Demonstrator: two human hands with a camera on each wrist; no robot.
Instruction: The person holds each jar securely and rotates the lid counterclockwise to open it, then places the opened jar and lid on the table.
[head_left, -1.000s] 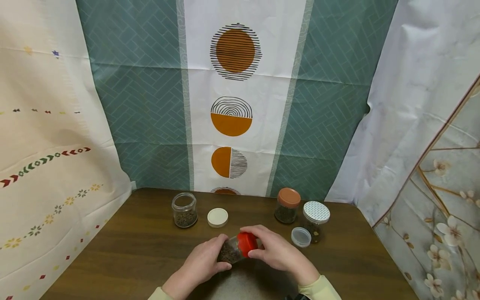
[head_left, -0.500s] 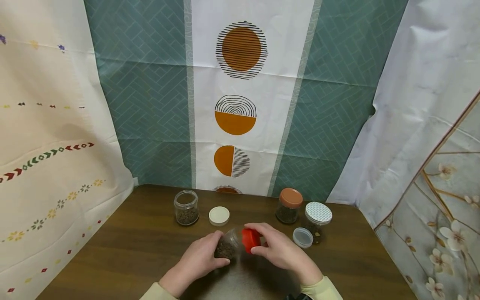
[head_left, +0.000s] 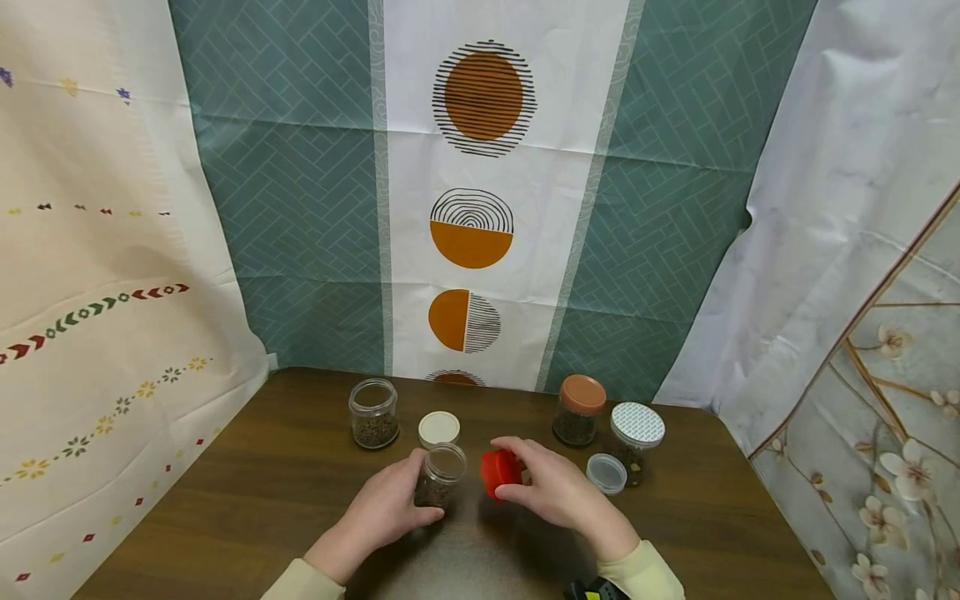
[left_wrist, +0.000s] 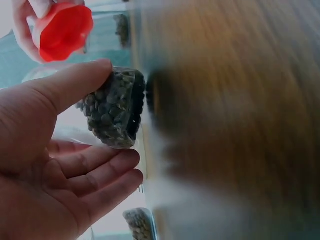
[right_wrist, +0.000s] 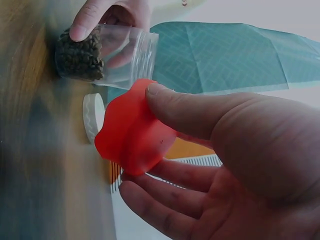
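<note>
My left hand (head_left: 384, 510) grips a clear, lidless jar (head_left: 446, 468), thumb on one side and fingers on the other. Small dark brown grains (left_wrist: 111, 106) fill its lower part, and the mouth faces up. Its base is close over the table in the left wrist view; whether it touches is unclear. To its right, my right hand (head_left: 561, 493) pinches a red lid (head_left: 497, 473) between thumb and fingers, apart from the jar. That lid has a wavy, scalloped edge, seen best in the right wrist view (right_wrist: 135, 127).
Behind the hands stand an open jar of grains (head_left: 374, 421) and a cream lid (head_left: 438, 428). At right are a jar with an orange-brown lid (head_left: 582, 395), a jar with a white patterned lid (head_left: 637, 426) and a clear lid (head_left: 606, 473). Cloth hangs behind the brown table (head_left: 225, 483).
The red lid was on the tilted jar one second ago, then came off to the right. My left hand has since moved slightly left and turned the jar more upright.
</note>
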